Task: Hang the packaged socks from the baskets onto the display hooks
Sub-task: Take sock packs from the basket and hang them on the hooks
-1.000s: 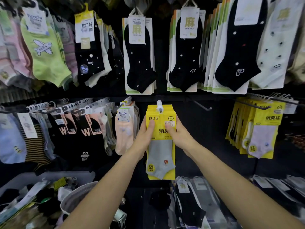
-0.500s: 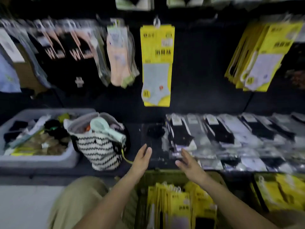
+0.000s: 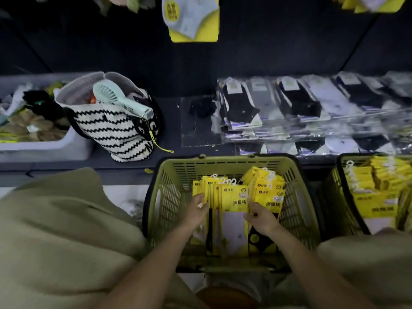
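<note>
A green plastic basket (image 3: pixel 223 161) stands on the floor between my knees, holding upright yellow sock packs (image 3: pixel 234 219) with white hangers. My left hand (image 3: pixel 196 211) curls its fingers round the left edge of the front bundle. My right hand (image 3: pixel 260 217) pinches the bundle's right edge, with the thumb on the front pack's face. A second bundle of yellow packs (image 3: pixel 267 190) leans behind my right hand. At the top edge, the lower end of a hung yellow pack (image 3: pixel 191 18) shows; its hook is out of view.
A second basket (image 3: pixel 341 197) of yellow packs stands at the right. On the dark shelf lie clear-wrapped sock packs (image 3: pixel 301 103), a striped bag (image 3: pixel 116 130) with a hand fan (image 3: pixel 120 99), and a grey bin (image 3: pixel 44 148) of loose socks.
My hands let go of the yellow pack on the hook and dropped into the green basket. The view tilted down from the display wall to the basket, and both hands now hold the front bundle.
</note>
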